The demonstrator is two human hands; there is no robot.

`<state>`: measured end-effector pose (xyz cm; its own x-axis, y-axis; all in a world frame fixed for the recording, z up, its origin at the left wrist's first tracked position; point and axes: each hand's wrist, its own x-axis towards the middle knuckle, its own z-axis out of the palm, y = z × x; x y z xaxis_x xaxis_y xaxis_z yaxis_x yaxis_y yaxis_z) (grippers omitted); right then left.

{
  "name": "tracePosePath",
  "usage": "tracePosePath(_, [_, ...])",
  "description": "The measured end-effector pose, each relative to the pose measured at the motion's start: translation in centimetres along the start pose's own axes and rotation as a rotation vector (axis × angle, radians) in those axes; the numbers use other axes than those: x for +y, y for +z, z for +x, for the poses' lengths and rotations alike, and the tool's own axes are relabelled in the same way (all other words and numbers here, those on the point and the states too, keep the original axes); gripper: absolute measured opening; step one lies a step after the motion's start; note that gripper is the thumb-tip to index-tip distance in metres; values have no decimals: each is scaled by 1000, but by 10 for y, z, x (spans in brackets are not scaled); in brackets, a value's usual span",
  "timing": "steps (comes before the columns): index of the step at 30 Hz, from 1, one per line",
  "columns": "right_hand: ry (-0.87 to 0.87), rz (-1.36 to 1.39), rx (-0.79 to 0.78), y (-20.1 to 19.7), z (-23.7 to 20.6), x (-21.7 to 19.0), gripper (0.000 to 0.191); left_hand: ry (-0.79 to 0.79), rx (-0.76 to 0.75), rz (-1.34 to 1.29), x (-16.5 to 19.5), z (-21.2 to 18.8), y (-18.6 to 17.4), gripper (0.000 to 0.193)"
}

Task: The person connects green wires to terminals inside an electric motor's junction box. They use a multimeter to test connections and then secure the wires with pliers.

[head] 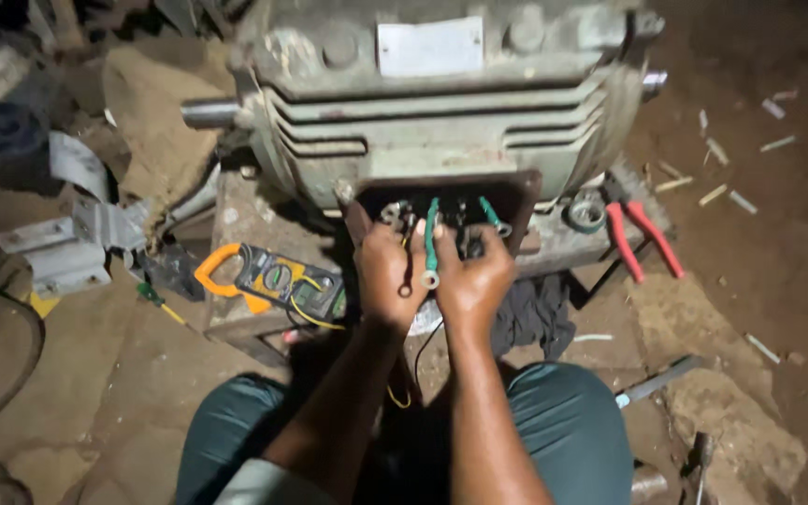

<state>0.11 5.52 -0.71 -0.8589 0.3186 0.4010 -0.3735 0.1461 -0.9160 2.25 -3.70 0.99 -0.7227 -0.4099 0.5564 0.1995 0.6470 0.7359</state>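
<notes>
1. Dirt floor [759, 243] spreads all round this low workshop corner, littered with pale chips, and a big grey-green electric motor [441, 103] sits on a worn block just ahead of the person's knees.
2. At the motor's open terminal box [441, 201], a green-sleeved lead [431, 245] with a ring lug hangs out; its long axis runs nearly straight up and down, lug end lowest, right between the two hands.
3. Left hand [388, 271] is closed round something at the box mouth, touching the lead's left side; what it grips I cannot tell.
4. Right hand [472, 276] is curled narrow on the lead's right side, fingers bent in toward the box. Both hands sit about equally near; the lead lies just forward of them, toward the motor.
5. A second green lead [492, 215] angles off to the upper right, apart from the first.
6. Further out: an orange-jawed clamp meter [268, 278] rests to the left, red-handled pliers [642, 238] to the right, and a dark rag [535, 313] hangs below.
</notes>
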Motion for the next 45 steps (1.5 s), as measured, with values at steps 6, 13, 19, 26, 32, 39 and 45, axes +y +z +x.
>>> tracePosePath(6, [-25, 54, -74, -13, 2, -5, 20, 19, 51, 29, 7, 2, -2, 21])
tracePosePath(13, [-19, 59, -90, -14, -4, 0, 18, 30, 36, 71, 3, 2, -3, 29])
tracePosePath(19, [-6, 87, -91, -10, -6, 1, 17, -68, 36, -5, 15, -9, -11, 25])
tracePosePath(26, [7, -29, -100, -11, 1, -11, 24, 25, -27, -139, 28, -14, -15, 23])
tracePosePath(32, [52, -101, -103, -12, 6, -17, 30, 154, -6, -112, 28, -5, -9, 33])
tracePosePath(39, [-50, -68, -199, -31, 13, -8, 19, 82, -64, 37, 28, 0, 0, 42])
tracePosePath(45, [-68, 71, -242, -85, 32, -23, 18, -5, -42, 126, 33, 3, 4, 41])
